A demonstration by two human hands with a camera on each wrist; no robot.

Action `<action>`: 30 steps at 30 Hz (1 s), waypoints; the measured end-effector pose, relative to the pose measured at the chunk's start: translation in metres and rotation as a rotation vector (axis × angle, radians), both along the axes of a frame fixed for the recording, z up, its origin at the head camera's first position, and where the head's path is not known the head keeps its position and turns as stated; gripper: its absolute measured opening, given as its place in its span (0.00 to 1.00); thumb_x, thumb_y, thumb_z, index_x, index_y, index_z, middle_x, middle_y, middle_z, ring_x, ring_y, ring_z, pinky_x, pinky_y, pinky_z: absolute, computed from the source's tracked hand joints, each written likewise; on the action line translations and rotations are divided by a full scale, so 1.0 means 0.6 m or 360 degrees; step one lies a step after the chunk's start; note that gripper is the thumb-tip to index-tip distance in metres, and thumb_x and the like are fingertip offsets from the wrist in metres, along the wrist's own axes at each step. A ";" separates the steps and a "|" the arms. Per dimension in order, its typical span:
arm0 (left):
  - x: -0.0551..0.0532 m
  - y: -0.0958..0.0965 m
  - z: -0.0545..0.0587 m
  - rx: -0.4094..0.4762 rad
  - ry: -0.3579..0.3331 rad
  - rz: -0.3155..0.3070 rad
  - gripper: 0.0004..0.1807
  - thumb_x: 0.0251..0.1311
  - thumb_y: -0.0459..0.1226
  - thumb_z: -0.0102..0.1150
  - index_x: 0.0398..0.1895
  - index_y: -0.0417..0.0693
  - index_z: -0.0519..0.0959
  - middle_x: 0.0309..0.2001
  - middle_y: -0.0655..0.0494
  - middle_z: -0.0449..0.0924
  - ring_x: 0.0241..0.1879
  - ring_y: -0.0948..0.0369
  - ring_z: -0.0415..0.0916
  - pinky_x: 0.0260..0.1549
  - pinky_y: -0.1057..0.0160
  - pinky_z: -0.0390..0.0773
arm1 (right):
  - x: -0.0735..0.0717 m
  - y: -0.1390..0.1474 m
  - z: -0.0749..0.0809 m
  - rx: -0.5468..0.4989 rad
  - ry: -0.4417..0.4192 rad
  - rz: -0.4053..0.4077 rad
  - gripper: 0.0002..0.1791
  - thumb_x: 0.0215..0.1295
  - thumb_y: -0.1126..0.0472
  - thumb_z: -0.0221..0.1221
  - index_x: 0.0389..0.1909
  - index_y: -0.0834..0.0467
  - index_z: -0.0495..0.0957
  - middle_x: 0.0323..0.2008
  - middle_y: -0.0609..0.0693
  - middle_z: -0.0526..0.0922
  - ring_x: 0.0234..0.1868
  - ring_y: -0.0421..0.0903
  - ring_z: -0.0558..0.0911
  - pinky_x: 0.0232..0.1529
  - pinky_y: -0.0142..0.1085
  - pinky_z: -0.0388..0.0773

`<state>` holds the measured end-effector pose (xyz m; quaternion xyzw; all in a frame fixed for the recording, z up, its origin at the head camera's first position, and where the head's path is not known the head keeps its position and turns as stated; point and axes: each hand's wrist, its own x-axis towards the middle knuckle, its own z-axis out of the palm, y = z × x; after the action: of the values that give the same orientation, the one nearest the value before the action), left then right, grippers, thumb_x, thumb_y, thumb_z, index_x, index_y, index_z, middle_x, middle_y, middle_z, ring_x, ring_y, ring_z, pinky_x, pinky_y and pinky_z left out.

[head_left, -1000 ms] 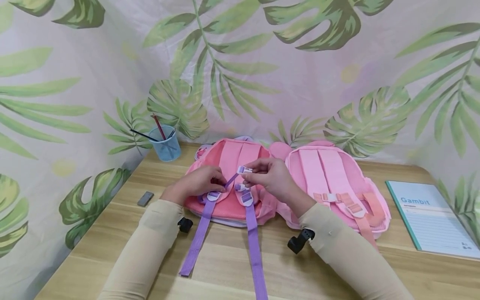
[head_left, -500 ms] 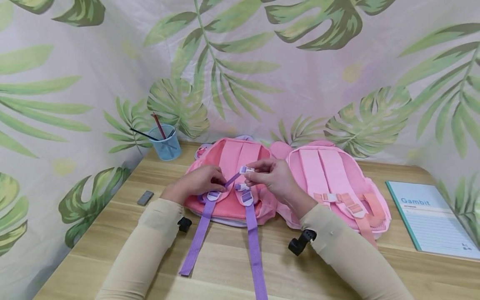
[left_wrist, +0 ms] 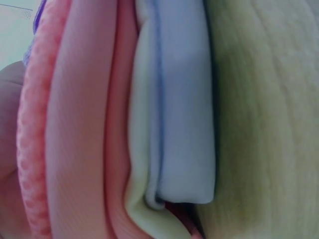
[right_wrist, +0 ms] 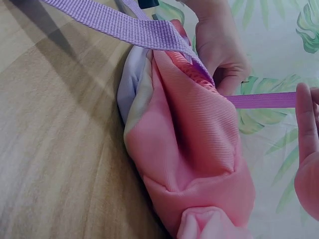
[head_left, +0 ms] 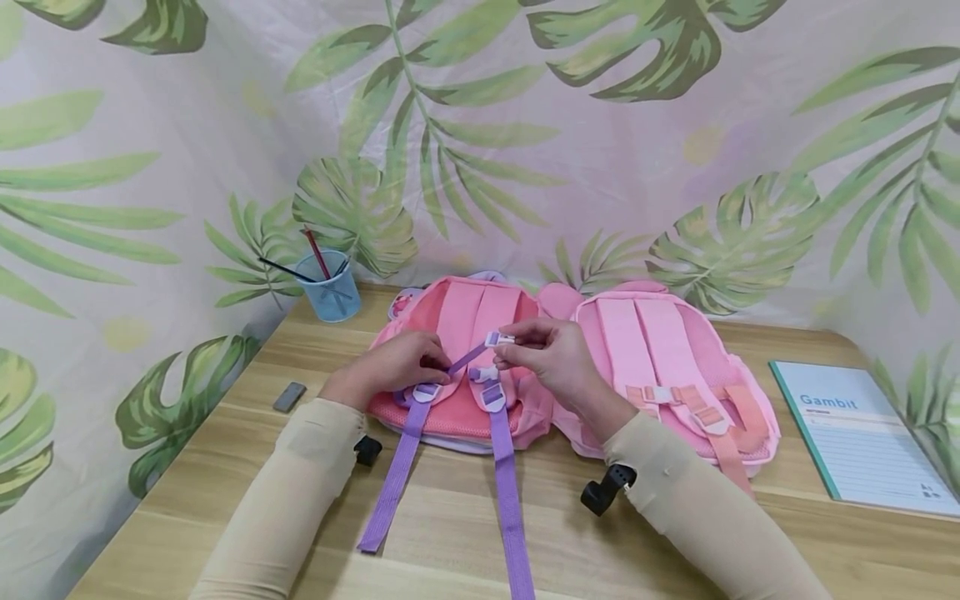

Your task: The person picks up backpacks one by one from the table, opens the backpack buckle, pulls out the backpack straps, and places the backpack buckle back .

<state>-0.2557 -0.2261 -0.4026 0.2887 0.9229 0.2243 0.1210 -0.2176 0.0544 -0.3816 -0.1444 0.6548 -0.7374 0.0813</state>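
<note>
A pink backpack point(head_left: 487, 429) lies with its shoulder straps up. My right hand point(head_left: 555, 358) pinches a white buckle point(head_left: 498, 339) with thumb and fingers. From it a thin purple strap point(head_left: 468, 357) runs taut to my left hand point(head_left: 405, 362), whose thumb and finger pinch it near the left shoulder strap's end. In the right wrist view the purple strap point(right_wrist: 264, 100) stretches between the left hand point(right_wrist: 222, 55) and the right hand point(right_wrist: 309, 149). Another white buckle point(head_left: 486, 375) lies on the right shoulder strap. The left wrist view is filled mostly by the backpack's side point(left_wrist: 79, 124).
Two long purple straps point(head_left: 401, 483) trail toward me over the wooden table point(head_left: 600, 550). A lighter pink backpack point(head_left: 738, 392) lies against the first one's right side. A notebook point(head_left: 870, 433) is far right. A blue pen cup point(head_left: 333, 298) and a grey eraser-like block point(head_left: 289, 397) are left.
My right hand has drawn the white buckle slightly to the right, and more of the thin purple strap shows between the hands. The left hand stays in place.
</note>
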 end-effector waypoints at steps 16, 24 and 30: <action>0.000 0.000 0.000 -0.0002 0.0037 -0.0013 0.09 0.68 0.39 0.74 0.48 0.49 0.93 0.41 0.58 0.87 0.39 0.63 0.77 0.45 0.64 0.79 | 0.003 0.023 -0.005 0.0124 -0.0006 -0.0022 0.15 0.66 0.76 0.69 0.52 0.75 0.83 0.34 0.47 0.91 0.33 0.41 0.91 0.42 0.37 0.90; 0.002 -0.002 -0.002 -0.0004 0.0060 -0.0036 0.09 0.68 0.39 0.74 0.48 0.48 0.93 0.42 0.58 0.88 0.41 0.65 0.79 0.48 0.62 0.81 | 0.005 0.047 -0.012 0.0373 0.0025 -0.0044 0.15 0.63 0.74 0.72 0.50 0.73 0.86 0.34 0.50 0.90 0.33 0.39 0.90 0.39 0.33 0.89; 0.001 -0.001 -0.002 -0.0010 0.0070 -0.0048 0.09 0.69 0.39 0.73 0.49 0.48 0.93 0.43 0.58 0.88 0.42 0.65 0.79 0.49 0.62 0.82 | 0.006 0.067 -0.020 0.0625 0.0132 -0.0024 0.14 0.65 0.71 0.72 0.50 0.69 0.88 0.38 0.57 0.91 0.36 0.38 0.88 0.38 0.29 0.86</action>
<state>-0.2553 -0.2265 -0.4038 0.3070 0.9215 0.2133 0.1050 -0.2140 0.0947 -0.3936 -0.1511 0.7899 -0.5894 0.0755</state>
